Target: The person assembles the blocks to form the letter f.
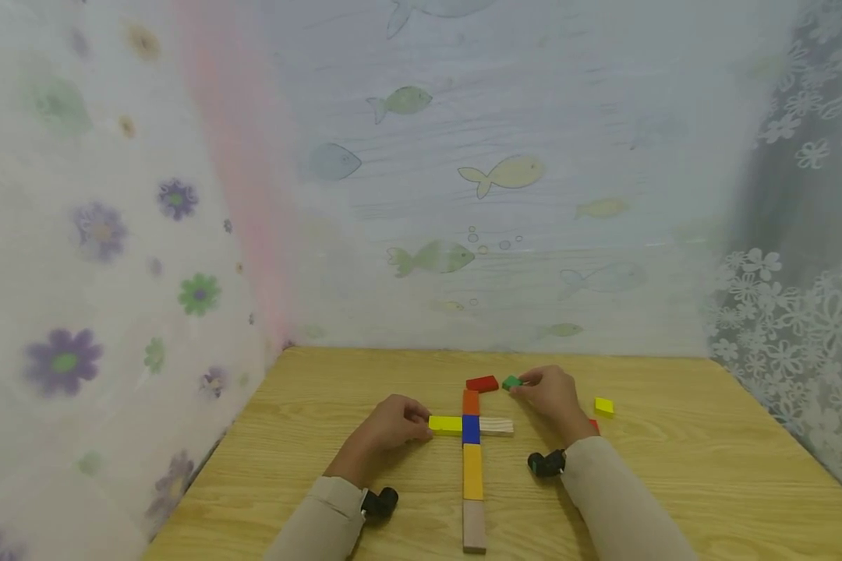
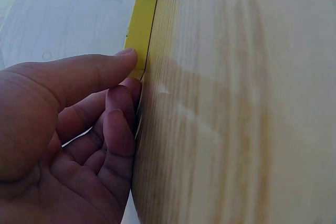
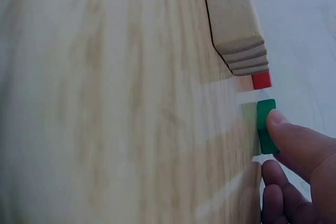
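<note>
A cross of wooden blocks lies on the table. At its centre is a blue block (image 1: 471, 429), with an orange-red block (image 1: 471, 403) beyond it. An amber block (image 1: 473, 471) and a brown block (image 1: 473, 526) run toward me, and a plain wood block (image 1: 497, 426) points right. My left hand (image 1: 389, 427) pinches the outer end of the yellow block (image 2: 139, 27) that forms the left arm. Beyond the cross, my right hand (image 1: 553, 397) pinches a small green block (image 3: 266, 127) between thumb and fingers. A red block (image 1: 482, 383) lies beside the cross's far end.
Right of my right hand lies a loose yellow piece (image 1: 604, 407). A red piece (image 1: 594, 426) shows partly behind the right wrist. The wood-grain table (image 1: 681, 475) ends at a fish-patterned curtain (image 1: 505, 296), with a flowered curtain (image 1: 112, 312) along the left.
</note>
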{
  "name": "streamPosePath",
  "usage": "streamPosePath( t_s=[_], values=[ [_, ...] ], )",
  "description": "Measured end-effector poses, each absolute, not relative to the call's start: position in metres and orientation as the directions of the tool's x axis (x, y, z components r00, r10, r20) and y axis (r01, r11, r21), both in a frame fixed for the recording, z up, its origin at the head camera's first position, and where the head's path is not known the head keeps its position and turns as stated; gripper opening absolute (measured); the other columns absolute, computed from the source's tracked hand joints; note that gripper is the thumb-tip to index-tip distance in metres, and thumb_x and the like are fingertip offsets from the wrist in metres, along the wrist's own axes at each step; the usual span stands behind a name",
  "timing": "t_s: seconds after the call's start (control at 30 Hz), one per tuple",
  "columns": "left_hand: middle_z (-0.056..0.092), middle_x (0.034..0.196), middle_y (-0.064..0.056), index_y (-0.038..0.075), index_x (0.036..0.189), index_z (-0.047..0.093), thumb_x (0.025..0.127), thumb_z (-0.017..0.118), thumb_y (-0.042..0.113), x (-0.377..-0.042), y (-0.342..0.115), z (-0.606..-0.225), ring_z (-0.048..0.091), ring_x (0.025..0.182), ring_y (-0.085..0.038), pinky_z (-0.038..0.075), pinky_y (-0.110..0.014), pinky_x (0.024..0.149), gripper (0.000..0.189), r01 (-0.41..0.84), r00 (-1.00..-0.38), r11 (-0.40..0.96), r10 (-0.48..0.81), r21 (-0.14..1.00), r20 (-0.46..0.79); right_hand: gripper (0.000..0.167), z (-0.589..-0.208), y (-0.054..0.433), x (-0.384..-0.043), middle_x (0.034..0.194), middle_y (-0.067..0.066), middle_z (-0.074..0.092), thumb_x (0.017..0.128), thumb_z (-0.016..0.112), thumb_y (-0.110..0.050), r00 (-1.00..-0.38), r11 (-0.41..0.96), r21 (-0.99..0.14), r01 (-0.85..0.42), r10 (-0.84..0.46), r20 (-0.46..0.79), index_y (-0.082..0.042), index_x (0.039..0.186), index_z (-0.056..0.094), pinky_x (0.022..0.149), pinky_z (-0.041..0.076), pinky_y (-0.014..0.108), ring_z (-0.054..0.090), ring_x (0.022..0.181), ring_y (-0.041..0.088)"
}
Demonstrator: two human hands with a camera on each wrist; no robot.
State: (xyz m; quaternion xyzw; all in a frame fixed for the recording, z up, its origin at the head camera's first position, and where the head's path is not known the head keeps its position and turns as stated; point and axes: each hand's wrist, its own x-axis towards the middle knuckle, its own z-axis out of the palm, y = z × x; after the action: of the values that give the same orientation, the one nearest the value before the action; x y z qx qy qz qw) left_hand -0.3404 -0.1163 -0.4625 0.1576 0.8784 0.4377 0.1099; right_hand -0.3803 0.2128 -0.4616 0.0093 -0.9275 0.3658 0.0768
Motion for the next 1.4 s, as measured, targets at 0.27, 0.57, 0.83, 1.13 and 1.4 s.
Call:
streamPosePath(
  t_s=[0.27, 0.57, 0.83, 1.13, 1.4],
  values=[
    [0.068, 0.097, -0.002, 0.006, 0.118, 0.074, 0.089, 0.082, 0.019, -0.3405, -0.1165, -0.4628, 0.059, 0.086, -0.018, 0.052, -0.032, 0.075, 0.032, 0.174, -0.928, 0.567, 0.368, 0.806, -0.059, 0.04, -0.4636, 0.2124, -0.3819, 0.102, 0.012, 0.079, 0.087, 0.084, -0.031, -0.989, 0.735, -0.673, -0.079, 0.024, 0.143, -0.005, 0.117, 0.078, 0.094, 0.053, 0.055, 0.07, 0.103, 0.037],
    [0.068, 0.097, -0.003, 0.007, 0.118, 0.074, 0.09, 0.082, 0.02, -0.3414, -0.1164, -0.4643, 0.059, 0.084, -0.018, 0.052, -0.032, 0.073, 0.033, 0.176, -0.925, 0.548, 0.376, 0.818, -0.053, 0.041, -0.4636, 0.2118, -0.3853, 0.104, 0.012, 0.079, 0.087, 0.085, -0.034, -0.991, 0.741, -0.667, -0.071, 0.025, 0.134, -0.008, 0.118, 0.079, 0.094, 0.054, 0.055, 0.07, 0.105, 0.037],
    [0.068, 0.096, -0.003, 0.006, 0.118, 0.074, 0.089, 0.082, 0.019, -0.3402, -0.1155, -0.4631, 0.06, 0.084, -0.019, 0.052, -0.032, 0.073, 0.033, 0.168, -0.925, 0.55, 0.376, 0.818, -0.063, 0.042, -0.4616, 0.2115, -0.3834, 0.106, 0.012, 0.079, 0.088, 0.084, -0.035, -0.992, 0.748, -0.661, -0.065, 0.025, 0.125, -0.009, 0.12, 0.078, 0.095, 0.053, 0.055, 0.069, 0.107, 0.038],
    [0.068, 0.096, -0.003, 0.006, 0.118, 0.074, 0.09, 0.081, 0.019, -0.3394, -0.1146, -0.4613, 0.059, 0.084, -0.018, 0.052, -0.031, 0.072, 0.032, 0.162, -0.927, 0.555, 0.369, 0.816, -0.067, 0.041, -0.4619, 0.2118, -0.3856, 0.106, 0.012, 0.079, 0.087, 0.084, -0.036, -0.991, 0.753, -0.655, -0.061, 0.033, 0.13, -0.01, 0.12, 0.079, 0.094, 0.053, 0.055, 0.069, 0.106, 0.037],
    [0.068, 0.095, -0.002, 0.006, 0.117, 0.074, 0.089, 0.082, 0.018, -0.34, -0.1144, -0.4615, 0.059, 0.083, -0.018, 0.051, -0.03, 0.072, 0.031, 0.165, -0.926, 0.55, 0.372, 0.818, -0.063, 0.042, -0.4622, 0.2113, -0.3846, 0.106, 0.011, 0.079, 0.087, 0.084, -0.035, -0.992, 0.748, -0.663, -0.043, 0.045, 0.115, -0.01, 0.121, 0.078, 0.095, 0.052, 0.054, 0.069, 0.107, 0.037]
  ],
)
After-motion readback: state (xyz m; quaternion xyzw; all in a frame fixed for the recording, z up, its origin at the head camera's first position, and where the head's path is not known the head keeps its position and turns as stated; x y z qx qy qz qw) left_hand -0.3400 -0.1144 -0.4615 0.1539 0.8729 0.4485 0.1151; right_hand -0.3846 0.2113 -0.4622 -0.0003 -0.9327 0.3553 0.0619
